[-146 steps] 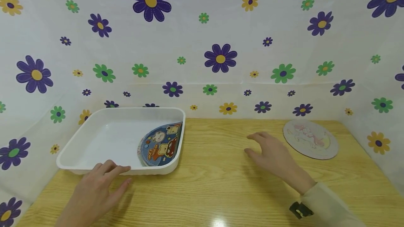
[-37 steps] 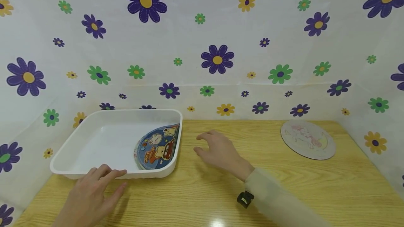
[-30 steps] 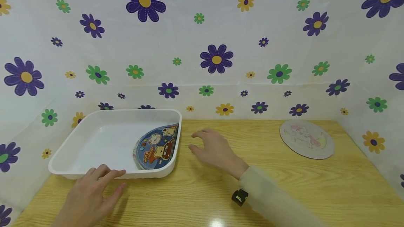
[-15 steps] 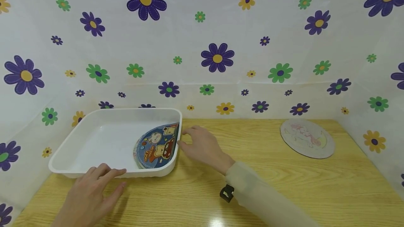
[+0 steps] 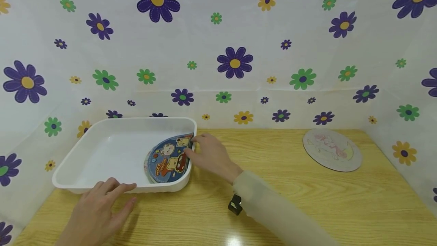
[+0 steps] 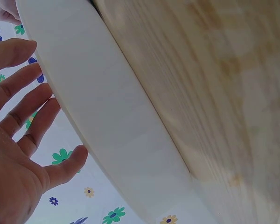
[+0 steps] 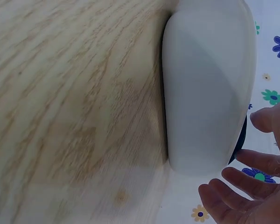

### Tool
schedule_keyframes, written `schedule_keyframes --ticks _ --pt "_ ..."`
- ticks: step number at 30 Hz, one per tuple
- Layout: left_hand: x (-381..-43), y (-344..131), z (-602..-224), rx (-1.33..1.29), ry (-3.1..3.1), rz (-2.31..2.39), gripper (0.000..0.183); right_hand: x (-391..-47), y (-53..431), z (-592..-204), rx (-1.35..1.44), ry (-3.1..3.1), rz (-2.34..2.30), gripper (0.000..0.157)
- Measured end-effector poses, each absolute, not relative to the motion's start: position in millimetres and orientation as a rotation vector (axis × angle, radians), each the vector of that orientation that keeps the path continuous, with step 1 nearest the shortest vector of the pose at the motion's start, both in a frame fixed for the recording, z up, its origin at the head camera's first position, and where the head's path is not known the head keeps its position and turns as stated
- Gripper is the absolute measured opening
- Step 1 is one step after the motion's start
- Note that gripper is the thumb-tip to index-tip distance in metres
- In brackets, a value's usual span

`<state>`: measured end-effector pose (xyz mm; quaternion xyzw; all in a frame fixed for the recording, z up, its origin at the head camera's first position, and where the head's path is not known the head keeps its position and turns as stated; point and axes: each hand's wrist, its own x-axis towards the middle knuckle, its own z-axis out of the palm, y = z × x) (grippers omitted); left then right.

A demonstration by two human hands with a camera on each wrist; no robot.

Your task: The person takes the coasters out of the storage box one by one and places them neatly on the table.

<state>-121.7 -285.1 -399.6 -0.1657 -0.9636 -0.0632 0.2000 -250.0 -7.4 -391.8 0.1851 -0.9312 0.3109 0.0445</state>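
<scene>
A white plastic tray (image 5: 102, 155) stands on the left of the table. In its right end leans a small stack of thin round discs; the top one is a blue cartoon-printed disc (image 5: 167, 158). My left hand (image 5: 99, 208) rests its fingertips on the tray's near rim, fingers relaxed. My right hand (image 5: 213, 158) reaches over the right rim, with thumb and forefinger at the blue disc's raised edge. In the right wrist view the disc's dark edge (image 7: 240, 140) shows past the rim, between the spread thumb and fingers (image 7: 259, 161).
A pale round disc (image 5: 332, 150) with a pink unicorn picture lies flat at the back right of the wooden table (image 5: 273, 193). A white flower-printed sheet (image 5: 273, 63) hangs behind the table and along its sides.
My right hand has moved left from near the unicorn disc to the tray's right rim and the blue disc's edge. My left hand still rests on the near rim.
</scene>
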Motion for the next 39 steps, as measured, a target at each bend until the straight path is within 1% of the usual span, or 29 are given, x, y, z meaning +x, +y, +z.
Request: schedule_keyframes --ticks 8,15,22,28,39 --pt "-122 -283 -400 -0.442 -2.705 -0.184 0.031 -253 -16 -393 0.575 -2.797 0.866 0.039" --pt "-121 -284 -399 -0.433 -2.741 -0.188 0.031 -251 -23 -392 0.557 -2.763 0.819 0.028" --pt "-119 -283 -399 -0.423 -2.748 -0.192 0.031 -249 -31 -387 0.647 -2.69 0.721 0.017" --pt "-120 -283 -401 -0.433 -2.706 -0.195 0.031 -247 -35 -386 0.738 -2.576 0.741 0.014" --pt "-120 -283 -401 -0.434 -2.689 -0.2 0.031 -236 -42 -378 0.852 -2.466 0.985 0.013"
